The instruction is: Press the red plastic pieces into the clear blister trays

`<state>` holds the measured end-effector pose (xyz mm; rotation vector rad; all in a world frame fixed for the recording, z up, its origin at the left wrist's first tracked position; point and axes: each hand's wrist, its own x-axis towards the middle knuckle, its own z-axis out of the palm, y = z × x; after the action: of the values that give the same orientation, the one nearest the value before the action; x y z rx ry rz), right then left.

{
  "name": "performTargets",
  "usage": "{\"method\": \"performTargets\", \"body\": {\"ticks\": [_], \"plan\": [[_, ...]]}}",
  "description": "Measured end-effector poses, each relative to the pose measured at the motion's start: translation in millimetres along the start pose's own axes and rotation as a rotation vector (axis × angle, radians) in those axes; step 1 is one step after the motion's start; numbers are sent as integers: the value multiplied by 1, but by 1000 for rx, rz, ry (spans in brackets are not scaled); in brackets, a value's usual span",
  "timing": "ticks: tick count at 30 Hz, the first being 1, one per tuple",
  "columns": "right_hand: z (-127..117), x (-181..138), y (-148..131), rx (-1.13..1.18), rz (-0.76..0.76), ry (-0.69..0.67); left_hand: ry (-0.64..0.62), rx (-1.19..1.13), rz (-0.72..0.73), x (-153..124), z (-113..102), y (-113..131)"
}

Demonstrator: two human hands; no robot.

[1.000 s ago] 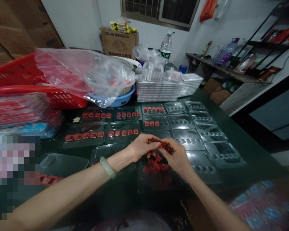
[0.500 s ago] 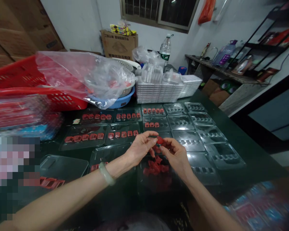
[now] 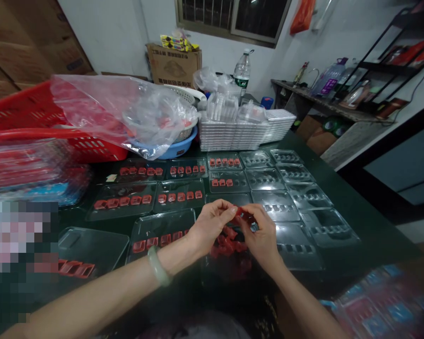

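My left hand (image 3: 212, 223), with a pale green bangle (image 3: 158, 266) on its wrist, pinches a small red translucent plastic piece (image 3: 239, 211). My right hand (image 3: 262, 233) has its fingers closed on the same piece from the other side; the fingers hide much of it. Under both hands lies a loose pile of red plastic pieces (image 3: 227, 246). Just beyond is a clear plastic tray (image 3: 240, 187) with three red pieces in its slots. Other clear trays to the left hold rows of red pieces (image 3: 179, 197); those to the right (image 3: 279, 205) show bare slots.
A stack of clear trays (image 3: 233, 135) stands at the back of the dark green table (image 3: 371, 216). Left of it are a blue basin (image 3: 178, 149), a plastic bag (image 3: 102, 101) and a red basket (image 3: 102, 149). Packed red-and-blue goods (image 3: 385, 306) sit at the lower right.
My hands have shifted slightly, the left one a little to the right. The red piece between them has turned and shows less now.
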<state>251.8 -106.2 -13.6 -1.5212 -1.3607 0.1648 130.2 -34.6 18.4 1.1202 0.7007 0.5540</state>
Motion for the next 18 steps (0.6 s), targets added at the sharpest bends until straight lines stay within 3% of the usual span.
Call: {"method": "performTargets", "body": {"ticks": [5, 9, 14, 18], "plan": [[-2, 0, 1, 35, -63, -41, -11, -131, -82, 1, -5, 2], [-5, 1, 0, 123, -12, -93, -40, -257, -134, 6, -9, 0], [-4, 1, 1, 188, 122, -101, 46, -252, -82, 11, -16, -2], [2, 3, -2, 200, 126, -107, 17, -190, -32, 10, -17, -3]]}}
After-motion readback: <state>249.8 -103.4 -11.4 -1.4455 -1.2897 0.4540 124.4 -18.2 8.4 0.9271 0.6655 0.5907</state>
